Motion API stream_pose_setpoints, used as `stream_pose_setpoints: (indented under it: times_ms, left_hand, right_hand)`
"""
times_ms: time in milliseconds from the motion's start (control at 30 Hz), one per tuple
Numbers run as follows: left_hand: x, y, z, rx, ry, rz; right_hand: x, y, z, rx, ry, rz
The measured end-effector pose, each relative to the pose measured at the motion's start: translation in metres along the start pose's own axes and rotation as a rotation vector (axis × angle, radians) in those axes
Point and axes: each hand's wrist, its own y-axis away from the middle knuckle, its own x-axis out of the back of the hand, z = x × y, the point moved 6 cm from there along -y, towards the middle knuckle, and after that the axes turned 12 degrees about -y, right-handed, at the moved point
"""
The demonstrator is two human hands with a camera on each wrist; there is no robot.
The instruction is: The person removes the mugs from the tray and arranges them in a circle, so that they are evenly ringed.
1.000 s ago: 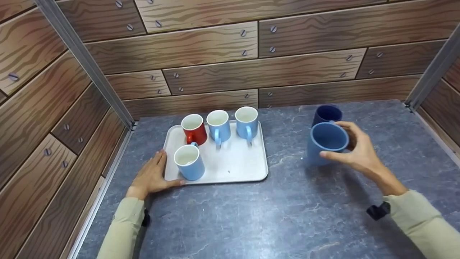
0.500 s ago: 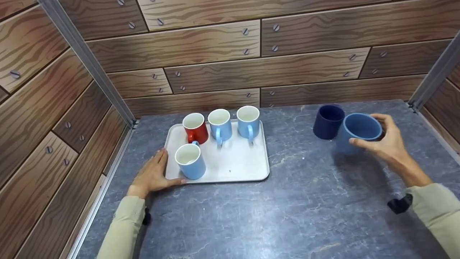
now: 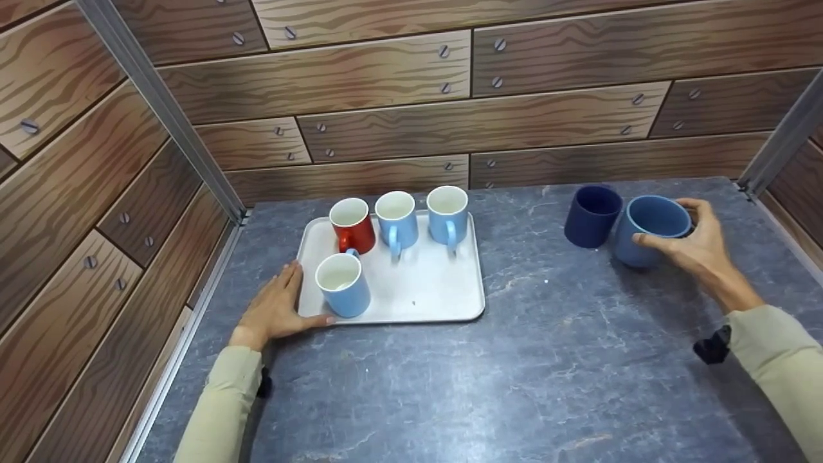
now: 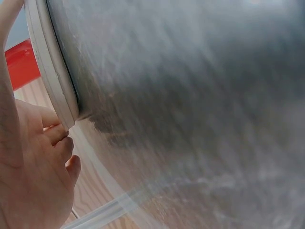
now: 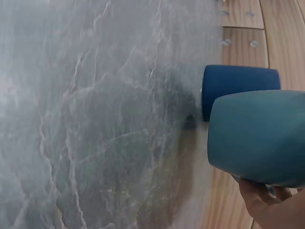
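Note:
My right hand (image 3: 697, 247) holds a medium-blue mug (image 3: 633, 241) by its upper part, thumb at the near rim and fingers round the far right side. The mug is upright and low over the table, beside a navy cup (image 3: 590, 222) that shows no handle. In the right wrist view, the mug (image 5: 257, 138) partly covers the navy cup (image 5: 233, 86). My left hand (image 3: 276, 305) grips the near left corner of a white tray (image 3: 427, 299), thumb along its front edge, fingers at its left edge. A light-blue mug (image 3: 346, 292) stands right by that thumb.
At the tray's back stand a red mug (image 3: 357, 235) and two light-blue mugs (image 3: 400, 231), all with white insides. The grey marbled table (image 3: 514, 386) meets wood-patterned walls (image 3: 386, 83) at the back and sides, with a metal corner post (image 3: 164, 109) at left.
My right hand has carried the medium-blue mug rightward, from in front of the navy cup to its right side, and then lowered it. The left hand and tray have kept their place.

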Motion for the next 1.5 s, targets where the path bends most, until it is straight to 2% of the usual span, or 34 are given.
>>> stream_pose_setpoints:
  times_ms: [367,633,1000,1500]
  left_hand:
    - [-0.001,0.000,0.001,-0.011,-0.007,0.004]
    - [0.000,0.001,0.001,-0.010,-0.006,0.013]
    - [0.001,-0.001,0.000,-0.015,-0.006,0.024]
    - [0.000,-0.002,-0.001,-0.008,-0.006,0.010]
  right_hand:
    - [-0.004,-0.011,0.015,-0.029,0.015,0.010]
    - [-0.005,-0.015,0.023,-0.060,0.031,-0.012]
    - [-0.006,-0.018,0.022,-0.059,0.036,0.001]
    - [-0.006,-0.023,0.022,-0.063,0.062,-0.104]
